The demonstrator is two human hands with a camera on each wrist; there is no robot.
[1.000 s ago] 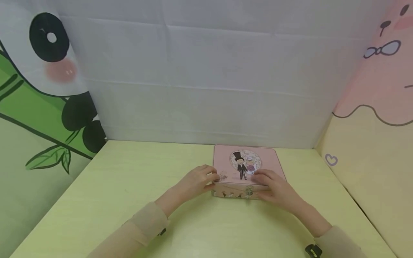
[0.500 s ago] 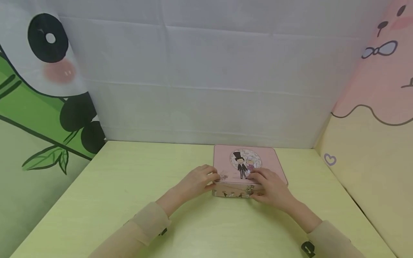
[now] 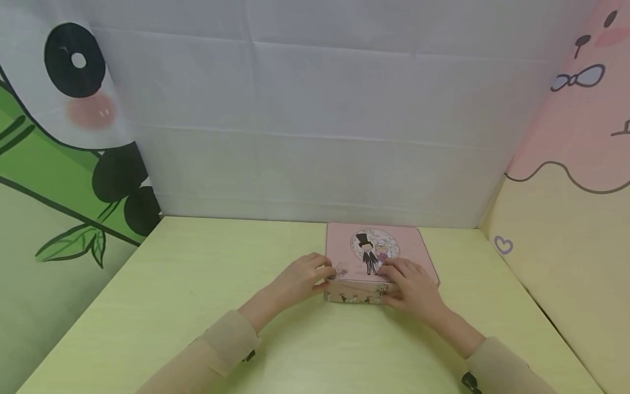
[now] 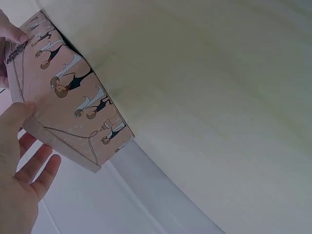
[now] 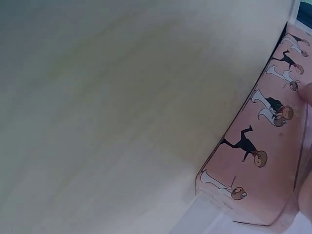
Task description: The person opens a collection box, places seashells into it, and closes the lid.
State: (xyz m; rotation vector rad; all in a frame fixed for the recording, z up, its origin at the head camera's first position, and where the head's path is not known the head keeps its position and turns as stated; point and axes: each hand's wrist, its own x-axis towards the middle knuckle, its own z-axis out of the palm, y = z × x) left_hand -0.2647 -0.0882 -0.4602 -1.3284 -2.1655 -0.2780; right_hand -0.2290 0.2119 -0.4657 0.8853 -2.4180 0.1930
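Observation:
A pink tin box (image 3: pixel 339 249) with a shut lid sits near the back of the table, a cartoon bride and groom on its top. Its left front corner is pinched by my left hand (image 3: pixel 306 276), thumb low on the lid's rim. My right hand (image 3: pixel 415 287) has fingers on top of the lid and the thumb at the metal clasp (image 4: pixel 17 51) on the front. In the right wrist view the box's printed front (image 5: pixel 243 141) shows, while most of that hand lies outside the picture.
The pale yellow table (image 3: pixel 197 273) ends at a white cloth backdrop (image 3: pixel 295 109). Printed panels stand at both sides, a panda (image 3: pixel 74 60) on the left and a pink animal (image 3: pixel 585 109) on the right.
My right hand has slid left along the front of the box, its thumb coming to the clasp. The left hand stays at the corner, and the box has hardly moved.

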